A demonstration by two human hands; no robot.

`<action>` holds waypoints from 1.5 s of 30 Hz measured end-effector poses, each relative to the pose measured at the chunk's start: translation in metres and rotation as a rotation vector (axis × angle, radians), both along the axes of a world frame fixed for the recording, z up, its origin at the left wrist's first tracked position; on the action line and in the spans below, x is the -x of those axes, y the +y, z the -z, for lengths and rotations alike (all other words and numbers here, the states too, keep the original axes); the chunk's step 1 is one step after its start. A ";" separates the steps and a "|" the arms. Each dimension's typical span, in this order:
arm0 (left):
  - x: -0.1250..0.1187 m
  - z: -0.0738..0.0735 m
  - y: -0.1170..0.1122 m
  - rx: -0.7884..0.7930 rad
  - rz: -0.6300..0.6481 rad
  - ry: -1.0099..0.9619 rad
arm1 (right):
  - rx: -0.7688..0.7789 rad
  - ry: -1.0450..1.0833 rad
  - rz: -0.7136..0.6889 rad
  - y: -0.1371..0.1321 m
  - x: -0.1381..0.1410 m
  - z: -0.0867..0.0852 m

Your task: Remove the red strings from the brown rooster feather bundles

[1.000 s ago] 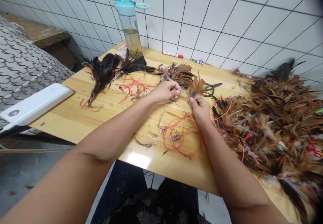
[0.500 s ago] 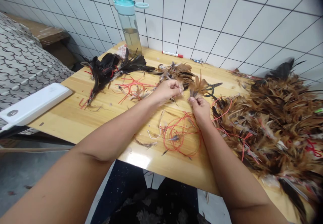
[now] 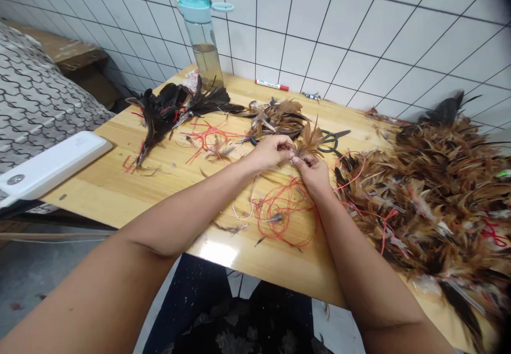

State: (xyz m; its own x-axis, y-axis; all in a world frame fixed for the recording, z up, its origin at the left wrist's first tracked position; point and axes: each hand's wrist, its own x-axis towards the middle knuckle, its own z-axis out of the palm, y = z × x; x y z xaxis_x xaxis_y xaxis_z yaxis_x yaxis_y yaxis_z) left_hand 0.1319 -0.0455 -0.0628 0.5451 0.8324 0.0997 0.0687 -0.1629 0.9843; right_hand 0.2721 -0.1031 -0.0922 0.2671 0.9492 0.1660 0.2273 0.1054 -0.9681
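Observation:
Between the fingers of my right hand point(image 3: 314, 172) a small bunch of brown feathers point(image 3: 310, 140) is pinched, its tips pointing up. My left hand point(image 3: 275, 151) meets it at the lower end of the bunch, thumb and fingers pressed together; whatever is in that pinch is too small to make out. Just behind the hands lies a pile of brown feathers point(image 3: 279, 115). Dark-handled scissors point(image 3: 332, 139) rest right of the bunch. Below my right hand, a tangle of red string point(image 3: 275, 213) lies on the wooden table point(image 3: 159, 199).
A big heap of brown feathers point(image 3: 447, 194) covers the table's right side. Black feathers point(image 3: 159, 112) and cut red strings point(image 3: 209, 138) lie at left. A water bottle point(image 3: 205, 42) stands at the back, near a red-capped marker point(image 3: 272, 85). A white device point(image 3: 54, 165) sits at the left edge.
My left hand has moved right and my right hand slightly left, so their fingertips now meet at the base of the feather bunch. Before, there was a gap between them.

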 end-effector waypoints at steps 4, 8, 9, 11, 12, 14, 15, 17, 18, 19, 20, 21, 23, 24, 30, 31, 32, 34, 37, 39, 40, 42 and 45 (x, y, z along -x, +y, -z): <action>0.008 -0.004 0.008 -0.140 -0.033 0.101 | 0.020 -0.040 0.028 0.000 -0.001 0.000; 0.037 -0.019 0.028 -0.421 -0.194 0.282 | 0.021 -0.067 0.061 -0.001 -0.001 0.000; 0.046 -0.023 0.034 -0.449 -0.173 0.348 | 0.024 -0.065 0.066 -0.001 -0.001 -0.001; 0.062 -0.028 0.043 -0.463 -0.063 0.471 | 0.030 -0.057 0.071 -0.002 -0.001 -0.002; 0.068 -0.029 0.046 -0.464 -0.003 0.540 | 0.029 -0.054 0.072 -0.002 0.000 -0.003; 0.076 -0.027 0.051 -0.486 0.073 0.679 | 0.019 -0.057 0.073 -0.003 0.000 -0.003; 0.077 -0.024 0.053 -0.513 0.083 0.741 | 0.015 -0.061 0.076 -0.003 0.000 -0.004; 0.076 -0.016 0.056 -0.591 0.088 0.822 | 0.015 -0.065 0.081 -0.003 0.000 -0.004; 0.074 -0.012 0.057 -0.632 0.095 0.840 | 0.020 -0.064 0.082 -0.003 0.000 -0.004; 0.072 -0.008 0.058 -0.667 0.103 0.851 | 0.026 -0.058 0.082 -0.003 0.000 -0.003; 0.069 -0.005 0.058 -0.695 0.104 0.857 | 0.031 -0.051 0.080 -0.003 0.000 -0.003; 0.067 -0.004 0.058 -0.715 0.104 0.860 | 0.035 -0.043 0.076 -0.002 0.000 -0.003; 0.063 -0.004 0.056 -0.734 0.095 0.838 | 0.040 -0.029 0.074 -0.002 0.000 -0.002; 0.061 -0.006 0.055 -0.735 0.096 0.810 | 0.040 -0.023 0.075 -0.002 0.000 -0.001; 0.058 -0.025 0.040 -0.602 0.177 0.632 | 0.014 -0.018 0.073 -0.001 -0.001 0.000; 0.057 -0.026 0.037 -0.581 0.192 0.644 | 0.012 -0.021 0.074 -0.001 -0.001 0.000; 0.057 -0.027 0.035 -0.570 0.202 0.670 | 0.012 -0.023 0.077 -0.001 -0.001 0.000; 0.056 -0.026 0.032 -0.566 0.211 0.739 | 0.010 -0.017 0.088 -0.001 -0.001 0.000; 0.054 -0.024 0.030 -0.565 0.213 0.809 | 0.005 -0.010 0.097 -0.002 0.000 0.000; 0.053 -0.023 0.030 -0.580 0.204 0.798 | 0.001 -0.018 0.096 -0.002 0.000 -0.001; 0.052 -0.023 0.031 -0.599 0.192 0.779 | 0.000 -0.023 0.095 -0.002 0.000 -0.001; 0.048 -0.021 0.030 -0.661 0.160 0.730 | -0.001 -0.028 0.097 -0.002 0.000 -0.002; 0.038 -0.017 0.023 -0.759 0.134 0.717 | -0.001 -0.044 0.093 -0.002 -0.001 -0.002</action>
